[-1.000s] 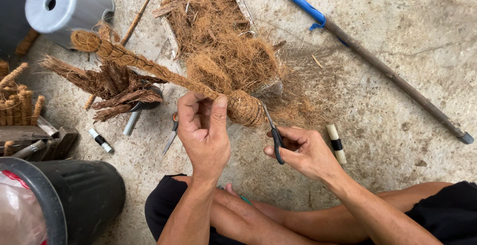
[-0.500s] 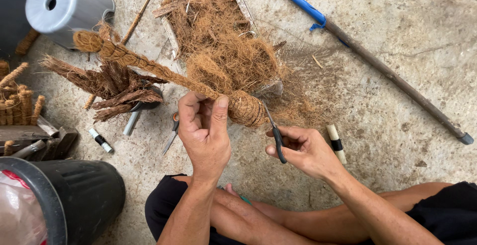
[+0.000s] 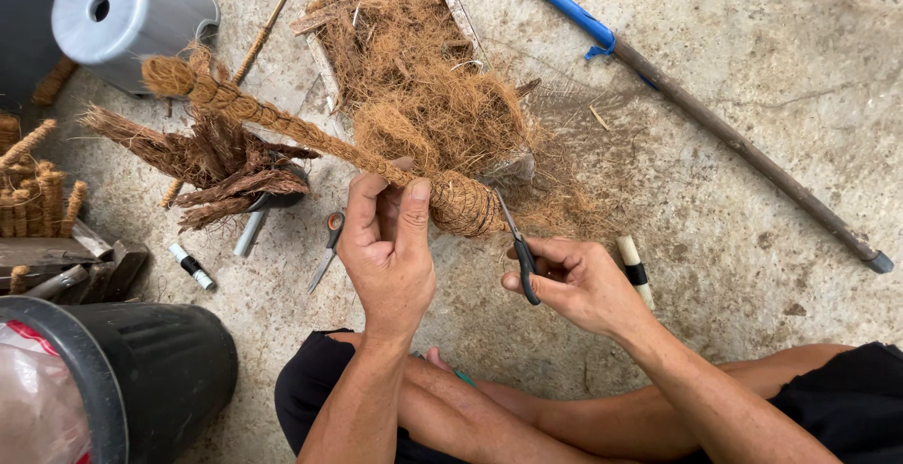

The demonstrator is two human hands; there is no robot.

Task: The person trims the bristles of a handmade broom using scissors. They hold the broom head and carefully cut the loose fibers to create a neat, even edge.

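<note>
My left hand grips a long stick wrapped in brown coconut fibre, thumb and fingers closed around it just left of its thick bound end. The stick slants up to the left, ending in a round fibre knob. My right hand holds black-handled scissors, their blades pointing up at the right side of the bound end. A heap of loose coconut fibre lies just behind, in a shallow wooden frame.
A second pair of scissors lies on the concrete by my left hand. Dark fibre bundles, a grey upturned bucket, a black bin, small thread spools and a long blue-handled pole surround me.
The scissors in my right hand have shifted slightly up toward the bound end. My left hand keeps its hold on the wrapped stick.
</note>
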